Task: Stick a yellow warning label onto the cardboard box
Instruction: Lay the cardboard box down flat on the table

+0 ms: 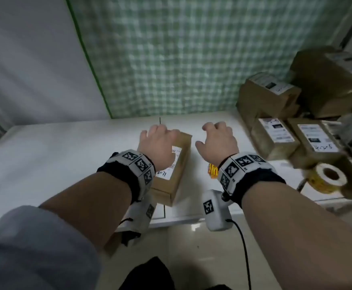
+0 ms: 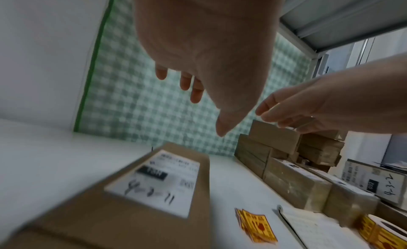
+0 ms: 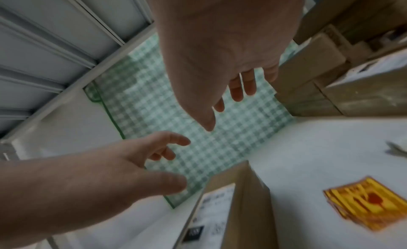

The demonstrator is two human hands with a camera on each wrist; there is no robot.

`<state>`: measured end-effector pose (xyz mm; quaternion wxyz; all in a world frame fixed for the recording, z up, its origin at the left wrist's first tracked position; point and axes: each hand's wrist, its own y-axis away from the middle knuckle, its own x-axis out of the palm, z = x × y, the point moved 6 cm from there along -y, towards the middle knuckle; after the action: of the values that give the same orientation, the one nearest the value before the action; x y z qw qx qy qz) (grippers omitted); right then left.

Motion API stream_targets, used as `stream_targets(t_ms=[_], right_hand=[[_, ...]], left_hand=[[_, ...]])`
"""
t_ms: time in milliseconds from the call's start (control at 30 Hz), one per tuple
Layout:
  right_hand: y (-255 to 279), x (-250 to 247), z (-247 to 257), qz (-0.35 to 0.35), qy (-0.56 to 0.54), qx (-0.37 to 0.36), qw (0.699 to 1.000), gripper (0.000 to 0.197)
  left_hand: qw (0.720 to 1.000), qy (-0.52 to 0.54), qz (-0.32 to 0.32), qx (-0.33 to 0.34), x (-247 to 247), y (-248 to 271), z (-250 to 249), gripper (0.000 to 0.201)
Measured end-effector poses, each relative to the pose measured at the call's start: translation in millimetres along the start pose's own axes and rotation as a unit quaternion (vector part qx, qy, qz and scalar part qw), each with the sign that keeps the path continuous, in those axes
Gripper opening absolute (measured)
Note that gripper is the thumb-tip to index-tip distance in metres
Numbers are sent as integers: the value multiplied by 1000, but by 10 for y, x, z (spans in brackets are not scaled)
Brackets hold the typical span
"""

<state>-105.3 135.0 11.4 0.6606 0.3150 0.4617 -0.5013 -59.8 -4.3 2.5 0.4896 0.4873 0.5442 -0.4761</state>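
Note:
A long cardboard box [image 1: 179, 170] [image 2: 110, 209] [image 3: 246, 209] with a white shipping label [image 2: 158, 181] lies on the white table [image 1: 66, 147]. My left hand [image 1: 158, 141] [image 2: 198, 69] hovers above the box, fingers relaxed and holding nothing. My right hand [image 1: 217, 139] [image 3: 231, 78] hangs in the air just right of the box, also loose and empty. A small stack of yellow warning labels [image 1: 212, 171] [image 2: 257, 226] [image 3: 363, 202] lies flat on the table right of the box, below my right wrist. A roll of yellow labels [image 1: 327, 178] [image 2: 383, 233] sits further right.
Several taped cardboard parcels [image 1: 296, 114] [image 2: 286, 157] are piled at the right side of the table. A green checked cloth [image 1: 171, 59] hangs behind. A notebook [image 2: 312, 228] lies by the roll. The table's front edge is close to my body.

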Motion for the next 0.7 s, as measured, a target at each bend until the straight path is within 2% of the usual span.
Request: stream_targets(t_ms=[167, 267, 400, 700], right_hand=[[126, 714, -264, 36, -42, 64, 996, 50], [277, 948, -351, 21, -36, 73, 996, 53], [575, 982, -360, -20, -33, 81, 996, 54], [1021, 817, -59, -9, 3, 106, 994, 57]], left_hand=[[997, 64, -24, -36, 562, 97, 61, 63], [996, 68, -39, -41, 740, 182, 126, 67], [993, 96, -44, -56, 795, 426, 213, 75], [984, 164, 3, -69, 625, 888, 466, 84]])
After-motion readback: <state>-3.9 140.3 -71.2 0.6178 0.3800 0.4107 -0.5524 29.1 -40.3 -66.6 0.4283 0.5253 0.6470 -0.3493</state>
